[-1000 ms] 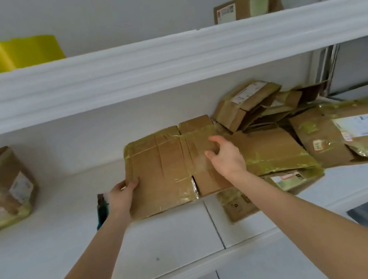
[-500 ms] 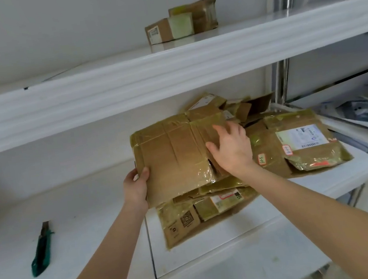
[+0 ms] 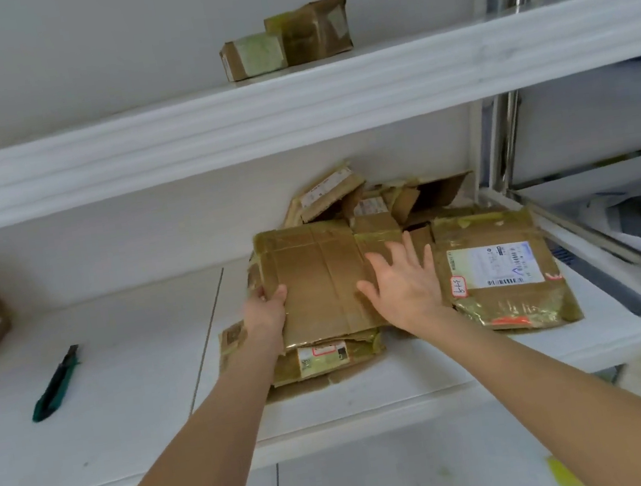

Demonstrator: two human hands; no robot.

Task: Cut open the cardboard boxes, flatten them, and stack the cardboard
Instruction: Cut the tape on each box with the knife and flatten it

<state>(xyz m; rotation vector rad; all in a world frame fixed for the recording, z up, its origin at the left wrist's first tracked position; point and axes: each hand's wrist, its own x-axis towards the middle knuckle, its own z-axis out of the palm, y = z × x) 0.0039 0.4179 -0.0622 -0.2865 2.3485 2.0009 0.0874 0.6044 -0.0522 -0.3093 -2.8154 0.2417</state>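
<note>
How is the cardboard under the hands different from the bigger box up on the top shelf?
The flat cardboard is opened out and lies on a pile; the bigger box is box-shaped and taped shut. The left hand grips the flat cardboard's edge and the right hand rests open on it; no hand touches the bigger box. Both are brown with shiny tape.

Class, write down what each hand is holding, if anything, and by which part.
The left hand grips the top cardboard by its left edge, thumb on top. The right hand holds nothing: its straight fingers press flat on the cardboard's right half.
</note>
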